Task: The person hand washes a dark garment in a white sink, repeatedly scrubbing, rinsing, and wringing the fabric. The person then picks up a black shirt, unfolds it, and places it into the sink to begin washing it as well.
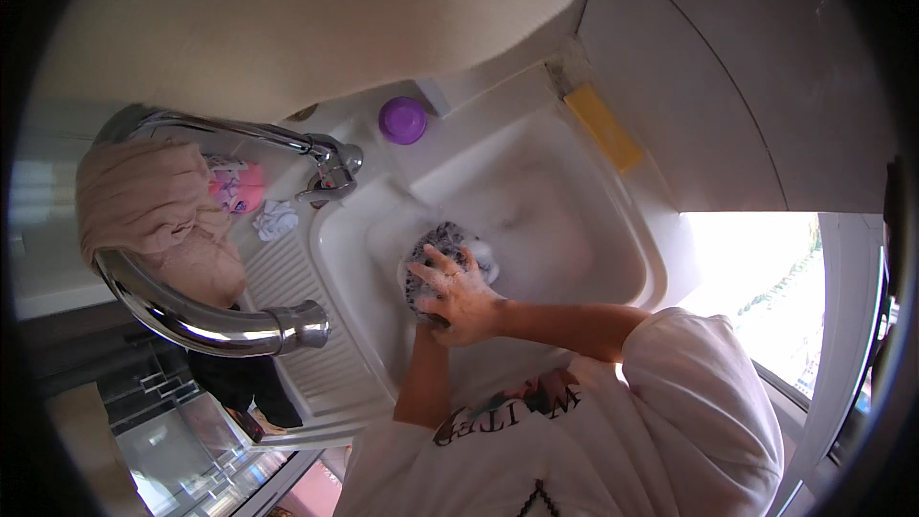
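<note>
A dark, speckled piece of cloth (446, 235) is bunched over a white laundry sink (650, 258), with white suds clinging to it. My right hand (463, 298) lies on top of the cloth, fingers spread and pressed into it, with foam on the skin. My left forearm (423, 388) comes up from below, and its hand is hidden beneath the cloth and my right hand. Cloudy, soapy water (531, 230) fills the basin around them.
A chrome faucet (215, 323) arches over the ribbed drainboard (327, 380), with beige fabric (151, 208) draped over it. Nearby are a pink package (240, 187) and a crumpled white cloth (276, 220). A purple round container (402, 120) and a yellow bar (603, 128) rest along the sink's rim.
</note>
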`<state>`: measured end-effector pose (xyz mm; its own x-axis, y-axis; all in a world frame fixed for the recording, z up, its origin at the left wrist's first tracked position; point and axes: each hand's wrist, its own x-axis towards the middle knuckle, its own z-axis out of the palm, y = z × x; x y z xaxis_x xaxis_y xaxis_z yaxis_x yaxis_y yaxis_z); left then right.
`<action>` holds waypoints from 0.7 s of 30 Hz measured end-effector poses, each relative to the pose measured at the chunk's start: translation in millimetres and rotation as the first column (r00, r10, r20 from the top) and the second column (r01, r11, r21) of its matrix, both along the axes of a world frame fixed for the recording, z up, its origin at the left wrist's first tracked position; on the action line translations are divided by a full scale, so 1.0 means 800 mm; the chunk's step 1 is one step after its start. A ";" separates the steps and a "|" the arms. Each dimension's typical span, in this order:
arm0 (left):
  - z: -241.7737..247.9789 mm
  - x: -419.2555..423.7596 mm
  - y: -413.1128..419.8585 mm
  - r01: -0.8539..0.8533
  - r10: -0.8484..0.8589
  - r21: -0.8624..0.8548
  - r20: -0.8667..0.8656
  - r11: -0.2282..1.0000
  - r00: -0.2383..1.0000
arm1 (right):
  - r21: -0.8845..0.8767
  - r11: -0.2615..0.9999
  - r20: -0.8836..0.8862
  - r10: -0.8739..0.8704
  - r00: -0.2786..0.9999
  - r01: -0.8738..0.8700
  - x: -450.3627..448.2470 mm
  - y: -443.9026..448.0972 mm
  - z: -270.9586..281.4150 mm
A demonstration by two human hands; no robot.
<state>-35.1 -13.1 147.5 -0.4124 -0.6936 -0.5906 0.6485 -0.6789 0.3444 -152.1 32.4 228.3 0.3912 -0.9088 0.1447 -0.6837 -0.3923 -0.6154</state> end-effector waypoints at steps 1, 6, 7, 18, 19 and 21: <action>0.003 -0.001 0.002 0.012 -0.012 -0.009 -0.015 1.000 1.000 | -0.027 1.000 0.028 -0.008 1.000 0.009 0.004 -0.003 -0.004; 0.011 -0.013 0.006 0.063 -0.064 -0.037 -0.020 0.997 0.998 | -0.090 0.980 -0.024 -0.179 0.984 0.176 0.030 -0.024 -0.021; 0.012 -0.015 0.006 0.067 -0.067 -0.039 -0.012 0.997 0.998 | -0.088 0.983 -0.038 -0.167 0.985 0.163 0.027 -0.026 -0.019; -0.005 -0.019 0.005 0.277 -0.268 0.046 0.450 0.960 0.852 | 0.135 0.876 -0.034 -0.464 0.885 0.464 -0.103 -0.071 -0.153; -0.038 -0.001 0.004 0.310 -0.205 -0.079 0.594 0.947 0.778 | 0.249 0.822 -0.101 -0.504 0.858 0.512 -0.116 -0.074 -0.152; -0.056 0.020 0.011 0.439 -0.102 -0.134 0.875 0.888 0.473 | 0.304 0.689 -0.079 -0.670 0.738 0.658 -0.117 -0.056 -0.131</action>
<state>-19.0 -3.9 103.0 -0.0487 -0.8386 -0.5425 -0.2544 -0.5148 0.8187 -245.7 -12.5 123.2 -0.3305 -0.9283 -0.1702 -0.6710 0.3579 -0.6493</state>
